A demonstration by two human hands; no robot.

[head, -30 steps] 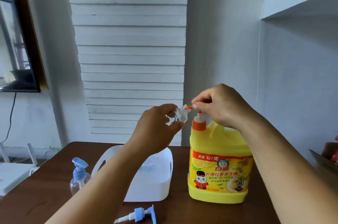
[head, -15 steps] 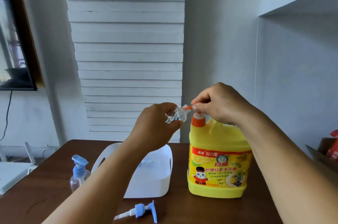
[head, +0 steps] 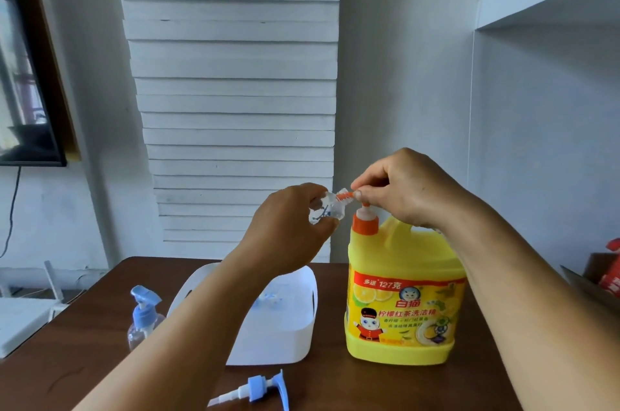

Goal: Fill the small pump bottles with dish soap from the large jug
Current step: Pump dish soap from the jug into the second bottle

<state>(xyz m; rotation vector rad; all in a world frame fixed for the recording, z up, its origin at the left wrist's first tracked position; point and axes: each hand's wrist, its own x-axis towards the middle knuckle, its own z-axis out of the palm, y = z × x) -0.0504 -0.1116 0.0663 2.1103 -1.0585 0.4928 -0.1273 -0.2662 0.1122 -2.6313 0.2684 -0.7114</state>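
Observation:
A large yellow dish-soap jug point(head: 404, 296) with an orange pump collar stands on the brown table point(head: 84, 353). My right hand point(head: 402, 189) rests on top of the jug's pump head, fingers curled over it, with the orange nozzle sticking out to the left. My left hand point(head: 292, 232) holds a small clear bottle point(head: 330, 206) tilted sideways, its open neck against the nozzle tip. A second small bottle point(head: 142, 323) with a blue pump stands at the table's left. A loose blue pump top point(head: 260, 389) lies near the front edge.
A white plastic basket point(head: 285, 333) sits between the jug and the left bottle, partly hidden by my left forearm. A cardboard box with a red item point(head: 609, 273) is at the right edge. A white device point(head: 20, 323) sits left of the table.
Both hands keep their grip and place at the pump nozzle. The view has shifted slightly, so the table objects sit a little lower and closer.

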